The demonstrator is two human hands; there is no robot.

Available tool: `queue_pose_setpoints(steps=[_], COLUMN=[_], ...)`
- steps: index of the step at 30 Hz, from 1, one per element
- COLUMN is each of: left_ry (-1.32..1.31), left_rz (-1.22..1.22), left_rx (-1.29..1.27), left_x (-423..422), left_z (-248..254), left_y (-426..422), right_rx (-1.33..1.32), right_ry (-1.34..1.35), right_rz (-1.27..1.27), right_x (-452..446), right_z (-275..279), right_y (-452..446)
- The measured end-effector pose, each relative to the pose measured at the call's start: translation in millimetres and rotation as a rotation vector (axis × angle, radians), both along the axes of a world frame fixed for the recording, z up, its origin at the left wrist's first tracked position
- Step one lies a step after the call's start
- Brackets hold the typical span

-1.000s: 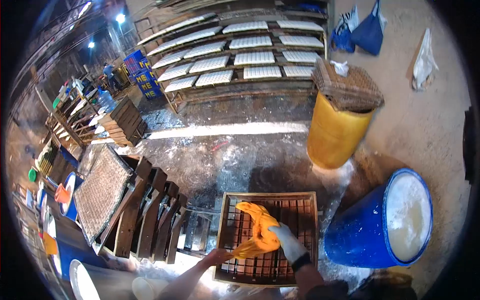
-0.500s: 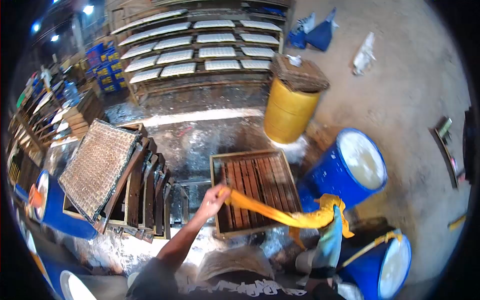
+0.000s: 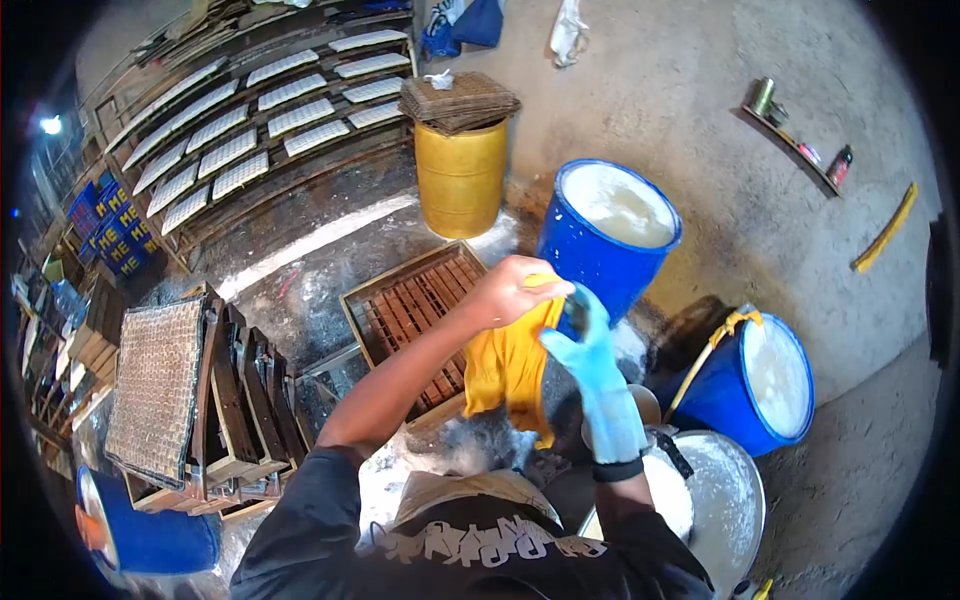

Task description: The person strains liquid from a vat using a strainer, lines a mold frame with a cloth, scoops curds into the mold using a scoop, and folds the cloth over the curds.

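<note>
A yellow cloth (image 3: 507, 362) hangs in folds in front of me, its lower edge near the slatted wooden tray. My left hand (image 3: 518, 292), bare, is closed on the top of the cloth. My right hand (image 3: 588, 335) wears a light blue glove with a dark band at the wrist. Its thumb stands apart from its fingers, and its fingertips are close to my left hand, beside the cloth. Below my left forearm lies the slatted wooden tray (image 3: 398, 352), partly hidden by arm and cloth.
Blue drums of whitish contents (image 3: 630, 245) (image 3: 768, 385) stand to the right. A yellow drum (image 3: 460, 185) carries stacked mesh sheets. Wooden frames with a woven mesh panel (image 3: 155, 390) lean at left. Racks hold white trays (image 3: 228, 150). A metal basin (image 3: 738, 500) sits near my right arm.
The view has turned to the right. The cloth, stretched between both hands before, now hangs from my left hand. My right hand has let go of it and come up beside my left.
</note>
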State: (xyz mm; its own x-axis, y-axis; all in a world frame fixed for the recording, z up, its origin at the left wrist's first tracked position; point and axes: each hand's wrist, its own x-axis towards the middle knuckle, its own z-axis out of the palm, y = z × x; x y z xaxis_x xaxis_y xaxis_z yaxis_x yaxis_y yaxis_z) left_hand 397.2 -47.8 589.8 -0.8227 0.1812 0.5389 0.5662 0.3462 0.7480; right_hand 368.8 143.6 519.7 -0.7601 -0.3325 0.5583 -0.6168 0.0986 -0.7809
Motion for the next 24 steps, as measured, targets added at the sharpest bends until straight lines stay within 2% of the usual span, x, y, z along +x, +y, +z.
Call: queue_pose_setpoints(steps=[1, 2, 4, 5, 7, 8, 10, 11, 12, 13, 15, 16, 18, 19, 22, 24], left_ry=[-0.001, -0.027, -0.064, -0.026, 0.094, 0.132, 0.283, 0.157, 0.031, 0.149, 0.124, 0.146, 0.267, 0.322, 0.34, 0.365], left_rz=[-0.012, -0.002, 0.006, 0.076, 0.154, 0.171, 0.202, 0.265, 0.424, 0.457, 0.646, 0.747, 0.89, 0.945, 0.976, 1.029], left_rx=[-0.005, -0.049, -0.105, -0.154, -0.196, -0.199, -0.278, -0.13, -0.109, -0.071, -0.1, -0.111, -0.031, -0.024, 0.15, 0.142], left_x=[0.4, 4.2, 16.7, 22.1, 37.7, 48.6, 69.5, 87.3, 119.2, 133.3, 172.7, 189.6, 223.4, 240.3, 287.3, 317.3], left_z=[4.1, 11.3, 24.6, 34.5, 55.0, 67.2, 98.5, 116.5, 145.7, 155.4, 181.5, 187.3, 194.7, 194.2, 179.5, 159.5], left_y=[14.1, 26.5, 38.6, 36.3, 29.3, 22.0, -7.9, -15.1, -15.7, -29.8, -53.6, -71.8, -87.5, -102.5, -139.7, -161.6], right_rx=[0.091, 0.079, -0.097, -0.104, 0.024, 0.02, 0.092, 0.195, 0.302, 0.302, 0.316, 0.324, 0.12, 0.131, 0.09, 0.02], right_ry=[0.295, 0.308, 0.094, 0.087, 0.015, 0.011, -0.098, -0.131, -0.161, -0.162, -0.441, -0.441, -0.562, -0.561, -0.464, -0.444], right_rz=[-0.061, -0.242, -0.197, -0.193, -0.42, -0.405, -0.667, -0.702, -0.734, -0.719, -0.633, -0.624, -0.506, -0.499, -0.667, -0.72], right_x=[4.3, -4.1, -23.6, -25.8, -26.7, -28.3, -37.5, -41.9, -45.7, -48.3, -53.9, -54.6, -60.7, -68.0, -88.9, -129.6], right_z=[19.7, 4.6, -19.3, -31.0, -51.1, -69.7, -126.5, -153.8, -178.3, -197.8, -226.9, -237.1, -249.4, -248.6, -244.8, -270.0], right_y=[-10.9, -17.2, -14.3, -10.2, -2.8, -0.2, 7.4, 15.3, 24.7, 33.2, 51.8, 61.5, 79.7, 85.4, 115.9, 153.0])
